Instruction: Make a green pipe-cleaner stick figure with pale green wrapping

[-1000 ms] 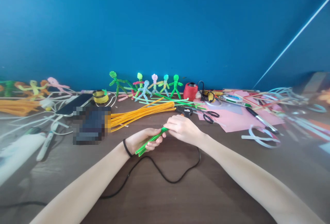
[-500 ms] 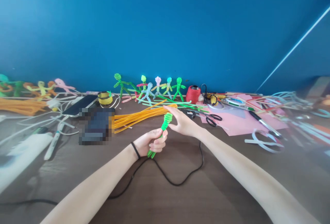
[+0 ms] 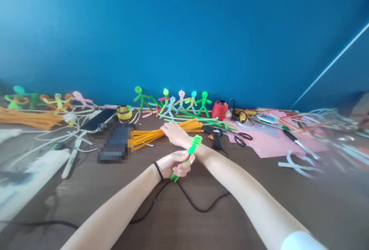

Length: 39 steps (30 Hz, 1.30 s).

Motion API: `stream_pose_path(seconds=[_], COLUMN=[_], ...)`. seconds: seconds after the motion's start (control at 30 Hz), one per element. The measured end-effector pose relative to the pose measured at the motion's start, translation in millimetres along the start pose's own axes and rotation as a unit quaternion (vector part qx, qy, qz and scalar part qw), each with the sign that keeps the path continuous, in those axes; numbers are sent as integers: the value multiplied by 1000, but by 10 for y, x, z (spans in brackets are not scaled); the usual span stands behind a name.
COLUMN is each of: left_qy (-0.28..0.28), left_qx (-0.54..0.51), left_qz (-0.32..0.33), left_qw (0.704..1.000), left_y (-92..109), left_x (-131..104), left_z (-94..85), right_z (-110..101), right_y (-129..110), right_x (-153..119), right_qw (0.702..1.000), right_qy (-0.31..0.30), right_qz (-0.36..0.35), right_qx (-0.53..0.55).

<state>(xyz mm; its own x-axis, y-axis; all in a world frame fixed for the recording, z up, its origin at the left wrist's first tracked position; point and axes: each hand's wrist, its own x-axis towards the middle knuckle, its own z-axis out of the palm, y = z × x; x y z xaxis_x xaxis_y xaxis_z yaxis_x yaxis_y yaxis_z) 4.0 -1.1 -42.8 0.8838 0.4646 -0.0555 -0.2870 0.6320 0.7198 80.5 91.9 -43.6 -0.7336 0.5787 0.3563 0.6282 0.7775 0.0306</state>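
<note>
My left hand (image 3: 177, 164) is closed around a bright green pipe cleaner figure (image 3: 195, 144), its coiled head sticking up above the fingers and loose green ends showing below them. My right hand (image 3: 174, 133) reaches across behind it, fingers stretched out over a bundle of orange pipe cleaners (image 3: 147, 136) and seemingly touching them. Its fingertips are partly hard to make out. Green pipe cleaners (image 3: 213, 121) lie just behind the right end of the bundle.
Several pipe cleaner figures (image 3: 204, 102) stand along the blue wall. A black glue gun (image 3: 216, 136), scissors (image 3: 240, 139), pink paper (image 3: 268, 142) and a marker (image 3: 300, 144) lie to the right. Phones (image 3: 99, 120), a white pen (image 3: 70, 161) and cables are at left. A black cord (image 3: 201, 209) crosses the front.
My right hand has left the green figure's head and moved left and away from me onto the orange pipe cleaners. My left hand still holds the figure. The view has shifted slightly.
</note>
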Motion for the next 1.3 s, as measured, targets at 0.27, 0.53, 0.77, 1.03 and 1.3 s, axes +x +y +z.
stream_pose_path(seconds=[0.27, 0.53, 0.77, 1.03, 1.3], left_qy=[4, 12, 14, 8, 85], left_qx=[7, 10, 10, 4, -15], left_qz=[2, 4, 8, -1, 71], left_qw=[1000, 1000, 1000, 1000, 994], left_y=[0, 0, 4, 0, -9], left_x=[-7, -9, -7, -1, 36], left_z=[21, 15, 30, 14, -2], right_z=[-178, -543, -608, -109, -170], right_y=[108, 375, 795, 1080, 1013], right_x=[84, 191, 91, -322, -386], right_qw=[996, 978, 973, 948, 891], right_qy=[72, 166, 151, 18, 112], right_qz=[52, 62, 166, 286, 308], right_qx=[-27, -112, -50, 135, 315])
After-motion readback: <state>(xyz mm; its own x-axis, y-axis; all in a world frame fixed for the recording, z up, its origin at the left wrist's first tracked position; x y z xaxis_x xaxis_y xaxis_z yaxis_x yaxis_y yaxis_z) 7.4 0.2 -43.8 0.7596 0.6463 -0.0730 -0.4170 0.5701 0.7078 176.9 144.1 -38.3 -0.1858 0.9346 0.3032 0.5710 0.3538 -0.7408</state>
